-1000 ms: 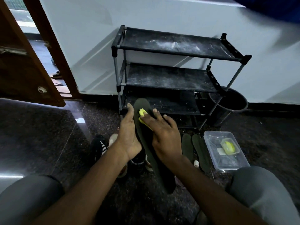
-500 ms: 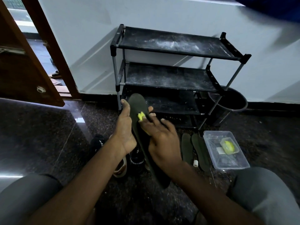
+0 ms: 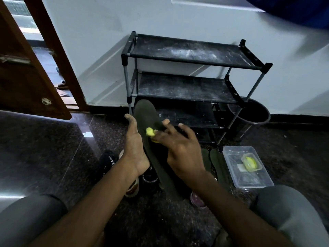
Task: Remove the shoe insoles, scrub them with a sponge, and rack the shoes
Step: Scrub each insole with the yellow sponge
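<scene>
— Yellow sponge (image 3: 150, 132): where?
— Pinched in the right hand (image 3: 179, 150) grip, pressed on the dark green insole (image 3: 153, 139).
— And the left hand (image 3: 135, 148)?
— Its grip clasps the insole's left edge, above the shoes (image 3: 114, 161).

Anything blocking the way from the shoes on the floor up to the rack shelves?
Nothing visible on the shoe rack: its top and middle shelves are bare apart from white dust. The held insole, gripped by the left hand and scrubbed by the right hand, hangs between the shoes and the rack.
</scene>
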